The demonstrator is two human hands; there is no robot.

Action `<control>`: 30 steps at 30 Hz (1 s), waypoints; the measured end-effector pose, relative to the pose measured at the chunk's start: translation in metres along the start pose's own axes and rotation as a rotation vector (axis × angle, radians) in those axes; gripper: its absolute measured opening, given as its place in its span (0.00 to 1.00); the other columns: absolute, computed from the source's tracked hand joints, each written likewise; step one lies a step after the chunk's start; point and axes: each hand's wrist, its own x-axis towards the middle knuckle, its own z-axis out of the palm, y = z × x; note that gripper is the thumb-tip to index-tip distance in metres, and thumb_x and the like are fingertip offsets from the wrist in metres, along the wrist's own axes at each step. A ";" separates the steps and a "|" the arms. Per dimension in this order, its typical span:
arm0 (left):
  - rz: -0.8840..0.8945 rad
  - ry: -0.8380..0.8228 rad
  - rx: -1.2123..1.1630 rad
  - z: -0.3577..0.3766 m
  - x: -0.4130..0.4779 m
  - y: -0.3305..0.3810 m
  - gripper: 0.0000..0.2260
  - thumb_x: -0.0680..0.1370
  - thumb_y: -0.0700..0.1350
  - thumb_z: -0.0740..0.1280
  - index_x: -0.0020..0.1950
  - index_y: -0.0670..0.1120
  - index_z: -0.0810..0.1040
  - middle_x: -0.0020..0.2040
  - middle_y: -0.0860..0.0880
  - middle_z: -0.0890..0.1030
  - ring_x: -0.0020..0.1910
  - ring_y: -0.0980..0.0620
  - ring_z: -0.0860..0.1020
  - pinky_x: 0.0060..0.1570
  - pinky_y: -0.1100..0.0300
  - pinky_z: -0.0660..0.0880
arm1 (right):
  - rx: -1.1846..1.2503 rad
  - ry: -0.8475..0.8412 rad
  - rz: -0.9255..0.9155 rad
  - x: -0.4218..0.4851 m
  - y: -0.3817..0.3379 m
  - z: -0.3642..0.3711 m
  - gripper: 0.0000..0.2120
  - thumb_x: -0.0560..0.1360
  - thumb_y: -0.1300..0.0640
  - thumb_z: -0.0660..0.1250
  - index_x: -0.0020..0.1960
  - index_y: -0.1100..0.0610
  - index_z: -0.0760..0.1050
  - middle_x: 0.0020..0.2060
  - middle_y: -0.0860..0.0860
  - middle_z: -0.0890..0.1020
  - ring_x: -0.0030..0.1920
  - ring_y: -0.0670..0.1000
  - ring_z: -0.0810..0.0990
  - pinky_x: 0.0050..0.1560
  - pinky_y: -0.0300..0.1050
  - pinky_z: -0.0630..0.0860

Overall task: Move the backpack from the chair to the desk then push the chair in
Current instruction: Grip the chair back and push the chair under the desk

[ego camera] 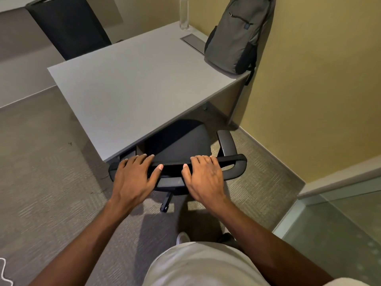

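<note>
From the head camera, the backpack (237, 36) already stood upright at the far right corner of the desk (132, 87), leaning against the wall, so that part of the task looked done. A bottle (184, 14) stood near it at the desk's back edge. The chair (177, 145) was partly under the desk, its seat half hidden by the desktop. The left hand (135, 176) and the right hand (204, 176) lay on the top edge of the chair's back, fingers curled over it and thumbs behind, gripping it, probably to steer the chair straight in between the desk legs.
</note>
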 end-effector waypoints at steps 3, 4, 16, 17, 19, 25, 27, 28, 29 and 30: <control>0.025 0.021 -0.002 -0.001 0.002 0.002 0.27 0.84 0.65 0.49 0.66 0.52 0.81 0.62 0.50 0.85 0.62 0.48 0.81 0.66 0.42 0.72 | -0.005 -0.016 0.010 0.002 0.001 0.002 0.28 0.83 0.42 0.47 0.60 0.56 0.81 0.55 0.53 0.85 0.58 0.53 0.81 0.69 0.56 0.73; 0.025 0.030 -0.006 -0.001 0.003 0.003 0.25 0.84 0.64 0.51 0.63 0.53 0.82 0.58 0.51 0.86 0.58 0.48 0.82 0.63 0.43 0.72 | -0.006 -0.019 0.013 0.003 0.001 0.003 0.27 0.82 0.42 0.48 0.60 0.56 0.81 0.54 0.53 0.85 0.57 0.53 0.81 0.68 0.56 0.73; 0.047 0.032 0.020 0.003 0.022 -0.003 0.23 0.83 0.63 0.53 0.59 0.54 0.83 0.53 0.54 0.87 0.52 0.52 0.83 0.59 0.45 0.73 | 0.002 -0.022 0.032 0.011 0.000 0.002 0.23 0.81 0.46 0.50 0.57 0.56 0.81 0.51 0.53 0.84 0.54 0.53 0.81 0.65 0.56 0.74; 0.044 0.036 0.024 0.004 0.023 -0.003 0.22 0.83 0.63 0.53 0.58 0.54 0.83 0.52 0.54 0.87 0.52 0.52 0.83 0.58 0.45 0.72 | 0.002 -0.014 0.035 0.012 0.001 0.002 0.23 0.81 0.46 0.51 0.56 0.56 0.81 0.51 0.52 0.84 0.53 0.53 0.81 0.65 0.55 0.74; 0.039 0.047 0.024 0.005 0.025 0.000 0.22 0.83 0.63 0.53 0.57 0.54 0.83 0.51 0.54 0.87 0.51 0.52 0.83 0.58 0.45 0.72 | 0.003 -0.008 0.037 0.015 0.004 0.002 0.23 0.81 0.46 0.51 0.56 0.55 0.81 0.51 0.52 0.85 0.53 0.52 0.81 0.65 0.55 0.74; 0.018 0.059 0.031 0.009 0.033 0.018 0.24 0.83 0.64 0.51 0.54 0.54 0.82 0.48 0.54 0.86 0.49 0.51 0.82 0.58 0.45 0.73 | 0.031 0.019 0.038 0.025 0.023 0.000 0.24 0.80 0.45 0.50 0.58 0.55 0.81 0.51 0.51 0.85 0.54 0.51 0.81 0.67 0.54 0.73; 0.011 0.061 0.027 0.009 0.037 0.026 0.24 0.83 0.65 0.50 0.52 0.55 0.82 0.48 0.54 0.86 0.49 0.51 0.82 0.58 0.44 0.73 | 0.036 0.031 0.032 0.030 0.031 0.000 0.25 0.80 0.44 0.50 0.58 0.55 0.82 0.52 0.51 0.85 0.55 0.51 0.82 0.67 0.54 0.73; 0.007 0.061 0.024 0.010 0.040 0.031 0.24 0.83 0.65 0.50 0.52 0.55 0.82 0.47 0.54 0.86 0.48 0.51 0.82 0.58 0.44 0.73 | 0.039 0.040 0.030 0.033 0.035 -0.001 0.25 0.80 0.44 0.50 0.58 0.55 0.82 0.52 0.51 0.86 0.55 0.51 0.82 0.67 0.54 0.73; 0.002 0.064 0.023 0.010 0.043 0.035 0.24 0.83 0.65 0.50 0.51 0.55 0.82 0.46 0.54 0.86 0.48 0.50 0.82 0.58 0.44 0.73 | 0.041 0.052 0.029 0.037 0.040 -0.001 0.25 0.80 0.44 0.51 0.58 0.55 0.82 0.52 0.51 0.86 0.55 0.51 0.82 0.67 0.54 0.73; -0.002 0.069 0.023 0.010 0.046 0.040 0.24 0.83 0.65 0.50 0.49 0.55 0.82 0.45 0.54 0.85 0.47 0.50 0.81 0.57 0.44 0.73 | 0.040 0.066 0.028 0.041 0.045 -0.002 0.24 0.80 0.44 0.52 0.57 0.54 0.82 0.51 0.50 0.86 0.54 0.51 0.82 0.67 0.54 0.74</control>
